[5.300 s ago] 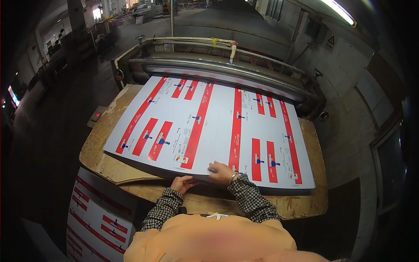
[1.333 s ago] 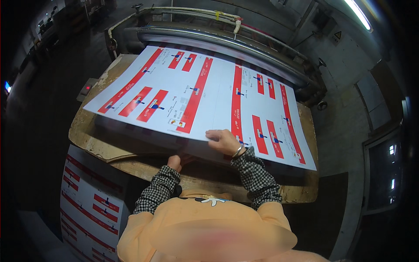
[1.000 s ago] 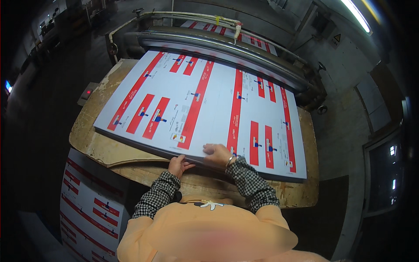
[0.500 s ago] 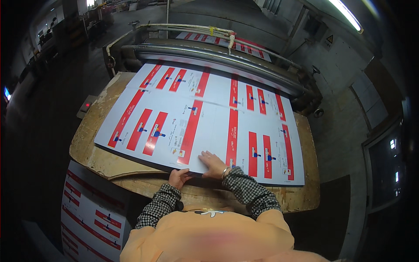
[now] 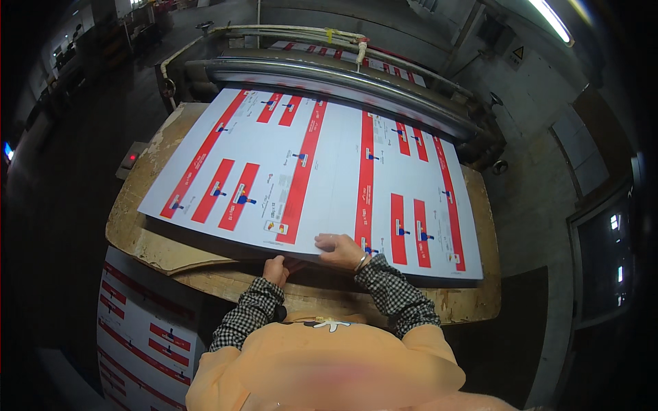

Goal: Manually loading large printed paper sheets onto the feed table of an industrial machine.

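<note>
A large white printed sheet [image 5: 325,185] with red bars and small blue figures lies on the worn wooden feed table [image 5: 130,229]. Its far side reaches the metal rollers [image 5: 322,75]; the near edge is raised a little, with shadow beneath. My right hand [image 5: 339,251] is closed on that near edge around its middle, fingers curled and knuckles up. Just left of it, my left hand [image 5: 277,270] is closed at the same edge, its fingertips tucked under the sheet and partly hidden.
Behind the rollers, another printed sheet [image 5: 301,46] shows past a pipe frame [image 5: 288,31]. More printed sheets [image 5: 144,329] stand low at the left of the table. A control box with a red light [image 5: 132,159] sits by the table's left edge. A handwheel [image 5: 501,166] sticks out at right.
The sheet ahead has run into the rollers, and the seam across the middle is gone. My right hand has gone from lying flat on the sheet to curling at its edge, which has risen.
</note>
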Motion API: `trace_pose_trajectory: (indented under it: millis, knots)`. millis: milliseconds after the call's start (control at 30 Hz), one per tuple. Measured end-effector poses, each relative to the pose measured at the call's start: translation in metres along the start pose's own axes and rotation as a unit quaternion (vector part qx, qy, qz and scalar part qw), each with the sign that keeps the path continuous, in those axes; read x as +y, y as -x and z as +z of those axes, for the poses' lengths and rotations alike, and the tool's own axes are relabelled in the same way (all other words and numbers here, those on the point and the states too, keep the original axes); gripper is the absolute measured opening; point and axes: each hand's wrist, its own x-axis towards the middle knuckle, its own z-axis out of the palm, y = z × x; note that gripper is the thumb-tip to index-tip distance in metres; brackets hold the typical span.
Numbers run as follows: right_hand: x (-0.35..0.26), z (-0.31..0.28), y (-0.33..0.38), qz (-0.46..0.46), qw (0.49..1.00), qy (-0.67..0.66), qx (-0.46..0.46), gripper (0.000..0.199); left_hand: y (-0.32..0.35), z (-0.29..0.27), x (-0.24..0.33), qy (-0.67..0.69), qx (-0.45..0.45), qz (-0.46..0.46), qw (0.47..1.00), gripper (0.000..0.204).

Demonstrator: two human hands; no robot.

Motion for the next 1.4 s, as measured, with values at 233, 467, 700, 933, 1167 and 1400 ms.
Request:
trace_pose_trajectory:
  millis: [233,467,700,933,1167,1400]
  knots:
    - [0.029,-0.005,-0.035,0.121,0.992,-0.032,-0.012,0.043,0.002,0.004,0.007,-0.007,-0.013,-0.017,1.0,0.033]
    - [0.033,0.029,-0.038,0.103,0.979,0.173,0.003,0.059,0.004,0.005,0.01,0.022,-0.019,-0.003,1.0,0.032]
    - [0.001,-0.004,-0.016,0.044,0.966,0.194,-0.167,0.062,0.002,-0.005,0.003,-0.013,-0.096,0.02,0.995,0.032]
    - [-0.018,-0.043,-0.018,0.016,0.999,0.009,-0.039,0.032,0.004,0.006,0.004,-0.002,-0.016,-0.001,1.0,0.034]
    - [-0.007,-0.011,0.002,0.023,0.999,-0.011,-0.046,0.036,-0.004,-0.004,-0.004,-0.028,-0.002,0.015,0.999,0.034]
    - [0.025,-0.007,-0.031,0.152,0.987,-0.028,-0.043,0.042,-0.008,-0.006,-0.001,-0.001,-0.003,0.002,1.0,0.029]
